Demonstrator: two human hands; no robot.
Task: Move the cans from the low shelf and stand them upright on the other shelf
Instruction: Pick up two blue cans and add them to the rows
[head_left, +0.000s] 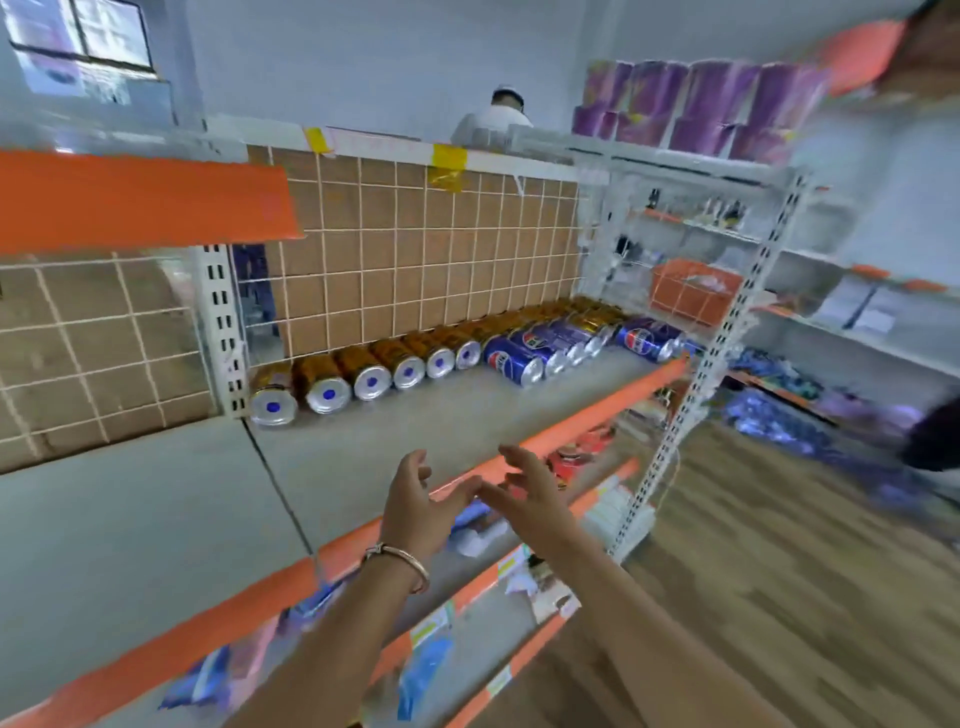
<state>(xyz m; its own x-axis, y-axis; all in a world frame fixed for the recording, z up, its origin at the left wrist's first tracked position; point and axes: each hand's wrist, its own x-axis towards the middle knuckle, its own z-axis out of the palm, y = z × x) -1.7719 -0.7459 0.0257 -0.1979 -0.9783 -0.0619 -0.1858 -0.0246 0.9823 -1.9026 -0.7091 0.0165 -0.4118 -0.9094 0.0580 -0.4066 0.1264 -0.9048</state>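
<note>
- Cans lie on their sides in one long row at the back of the grey shelf (415, 415), against the wire-grid back panel (415, 244): gold cans (363, 371) from the left upright post onward, blue cans (524, 356) further right, one blue can (647, 338) a little apart near the far end.
- Shiny ends face the aisle; laid that way they could roll, and the panel behind probably keeps the row in line.
- Left hand (410, 501), a bangle on the wrist, and right hand (524, 499) are held out side by side over the orange front edge (597, 415), fingers spread and loosely bent, holding nothing. Both are well short of the cans.
- My read: a reach toward the row, no can picked yet.
- Lower shelves under the hands hold packets, too blurred to name.
- Purple packs (691, 104) on the top shelf; another person (493, 119) beyond the unit.
- Which shelf is the destination, I cannot tell.
</note>
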